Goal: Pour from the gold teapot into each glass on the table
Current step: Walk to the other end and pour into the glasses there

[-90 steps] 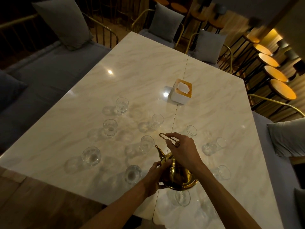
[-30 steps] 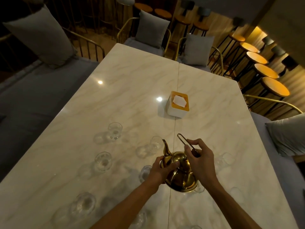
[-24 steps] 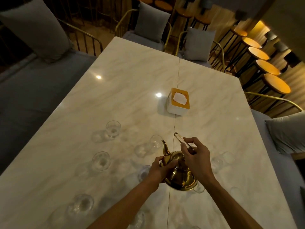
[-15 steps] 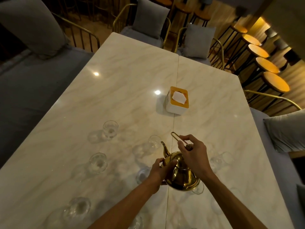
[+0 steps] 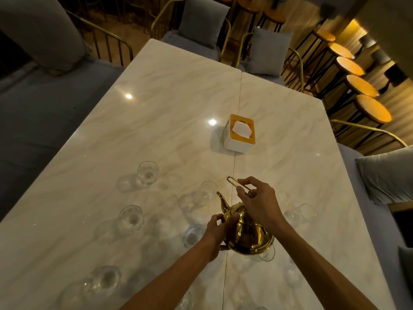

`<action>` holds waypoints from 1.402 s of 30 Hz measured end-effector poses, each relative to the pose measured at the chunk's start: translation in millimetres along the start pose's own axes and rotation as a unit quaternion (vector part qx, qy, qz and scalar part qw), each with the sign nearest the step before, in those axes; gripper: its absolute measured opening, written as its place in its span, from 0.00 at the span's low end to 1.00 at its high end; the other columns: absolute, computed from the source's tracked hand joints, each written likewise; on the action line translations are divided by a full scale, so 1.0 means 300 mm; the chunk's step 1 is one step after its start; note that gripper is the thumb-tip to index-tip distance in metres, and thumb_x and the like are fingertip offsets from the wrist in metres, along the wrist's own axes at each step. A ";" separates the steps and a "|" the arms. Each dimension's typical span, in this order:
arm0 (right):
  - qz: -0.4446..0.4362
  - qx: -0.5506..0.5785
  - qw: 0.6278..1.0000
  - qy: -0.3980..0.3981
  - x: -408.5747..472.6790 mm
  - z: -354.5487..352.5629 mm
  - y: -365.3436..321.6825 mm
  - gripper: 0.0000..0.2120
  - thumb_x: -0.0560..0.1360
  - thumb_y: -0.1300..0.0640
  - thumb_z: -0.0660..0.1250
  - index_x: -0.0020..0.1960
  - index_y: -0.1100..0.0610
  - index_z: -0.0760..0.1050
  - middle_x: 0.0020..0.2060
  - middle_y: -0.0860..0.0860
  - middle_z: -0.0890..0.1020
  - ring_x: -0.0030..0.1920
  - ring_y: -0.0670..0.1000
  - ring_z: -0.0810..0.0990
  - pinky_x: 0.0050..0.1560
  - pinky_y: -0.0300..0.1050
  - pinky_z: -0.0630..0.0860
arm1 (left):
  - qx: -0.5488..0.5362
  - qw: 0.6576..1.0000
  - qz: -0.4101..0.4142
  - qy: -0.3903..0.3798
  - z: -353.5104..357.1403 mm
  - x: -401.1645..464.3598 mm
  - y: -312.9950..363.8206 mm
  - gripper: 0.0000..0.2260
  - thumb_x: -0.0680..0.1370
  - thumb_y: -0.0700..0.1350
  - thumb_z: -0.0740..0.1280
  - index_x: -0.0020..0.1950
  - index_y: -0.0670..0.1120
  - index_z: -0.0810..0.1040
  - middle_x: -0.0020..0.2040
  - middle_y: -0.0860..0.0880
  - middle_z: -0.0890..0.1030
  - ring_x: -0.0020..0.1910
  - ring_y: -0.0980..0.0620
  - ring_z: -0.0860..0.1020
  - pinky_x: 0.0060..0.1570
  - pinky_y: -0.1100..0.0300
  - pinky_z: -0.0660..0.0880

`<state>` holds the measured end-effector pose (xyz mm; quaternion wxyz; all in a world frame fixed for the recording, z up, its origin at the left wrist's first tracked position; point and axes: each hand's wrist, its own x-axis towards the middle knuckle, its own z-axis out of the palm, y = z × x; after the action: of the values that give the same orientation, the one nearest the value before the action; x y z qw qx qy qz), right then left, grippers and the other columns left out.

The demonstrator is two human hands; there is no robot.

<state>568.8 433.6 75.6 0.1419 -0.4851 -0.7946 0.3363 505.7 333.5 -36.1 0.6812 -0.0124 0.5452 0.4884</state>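
The gold teapot point(image 5: 248, 236) hangs above the marble table point(image 5: 156, 121), tilted with its spout over a clear glass point(image 5: 209, 191). My right hand point(image 5: 259, 202) grips its thin wire handle from above. My left hand point(image 5: 218, 231) holds the pot's side by the lid. Several clear glasses stand around it, among them the far-left glass point(image 5: 147, 173), the mid-left glass point(image 5: 130, 219), a near-left glass point(image 5: 107, 277), one by my left wrist point(image 5: 193, 234) and one at the right point(image 5: 305, 212). Another glass point(image 5: 267, 253) is partly hidden under the pot. No stream is visible.
A white tissue box point(image 5: 240, 132) with an orange top stands beyond the glasses on the seam between the two tabletops. Grey cushioned benches and gold-framed chairs point(image 5: 201, 21) ring the table. Round orange stools point(image 5: 362, 86) line the right side.
The pot and both hands have shifted from the near glasses toward the glass by the table seam, and the spout now points at it. My view has moved forward.
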 end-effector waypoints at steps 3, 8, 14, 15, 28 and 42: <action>0.004 -0.002 1.000 -0.005 0.002 -0.005 -0.007 0.08 0.79 0.55 0.70 0.58 0.49 0.80 0.41 0.46 0.83 0.35 0.42 0.81 0.36 0.33 0.74 | -0.008 1.000 -0.003 0.000 0.005 -0.006 0.001 0.32 0.72 0.59 0.73 0.71 0.51 0.65 0.68 0.41 0.75 0.62 0.41 0.76 0.54 0.45 0.78; 0.003 -0.007 1.000 -0.013 0.002 -0.014 -0.010 0.09 0.79 0.54 0.70 0.58 0.49 0.81 0.44 0.45 0.84 0.37 0.39 0.81 0.33 0.28 0.72 | -0.018 1.000 -0.007 -0.006 0.012 -0.016 0.001 0.32 0.72 0.59 0.73 0.71 0.51 0.65 0.68 0.41 0.75 0.61 0.42 0.77 0.43 0.52 0.79; -0.001 -0.017 1.000 -0.014 0.003 -0.018 -0.009 0.10 0.79 0.54 0.70 0.59 0.50 0.81 0.48 0.46 0.85 0.38 0.40 0.82 0.36 0.29 0.73 | -0.025 1.000 -0.005 -0.009 0.022 -0.022 -0.001 0.32 0.72 0.59 0.74 0.70 0.51 0.66 0.66 0.41 0.76 0.58 0.43 0.77 0.42 0.53 0.78; -0.001 -0.018 1.000 -0.016 0.003 -0.020 -0.009 0.10 0.79 0.53 0.70 0.59 0.49 0.81 0.48 0.47 0.86 0.39 0.41 0.83 0.36 0.30 0.74 | -0.026 1.000 -0.005 -0.010 0.024 -0.023 0.000 0.31 0.72 0.59 0.73 0.70 0.50 0.66 0.66 0.41 0.75 0.58 0.43 0.77 0.41 0.53 0.78; -0.012 -0.038 0.999 -0.030 0.002 -0.048 -0.018 0.12 0.79 0.53 0.69 0.61 0.49 0.81 0.46 0.49 0.86 0.35 0.41 0.80 0.32 0.29 0.72 | -0.031 0.999 -0.003 -0.031 0.042 -0.041 -0.003 0.31 0.72 0.60 0.72 0.70 0.50 0.66 0.68 0.42 0.74 0.62 0.41 0.76 0.43 0.52 0.77; -0.036 -0.066 0.996 -0.038 0.001 -0.090 -0.049 0.12 0.79 0.54 0.69 0.62 0.51 0.81 0.45 0.47 0.84 0.32 0.40 0.78 0.30 0.27 0.71 | -0.027 0.997 0.016 -0.064 0.056 -0.054 -0.012 0.33 0.71 0.62 0.72 0.70 0.50 0.65 0.60 0.46 0.78 0.55 0.46 0.78 0.47 0.50 0.79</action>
<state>573.4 440.1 105.2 0.0913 -0.4513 -0.8367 0.2964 521.6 330.3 -18.9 0.7064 0.0095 0.4870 0.5135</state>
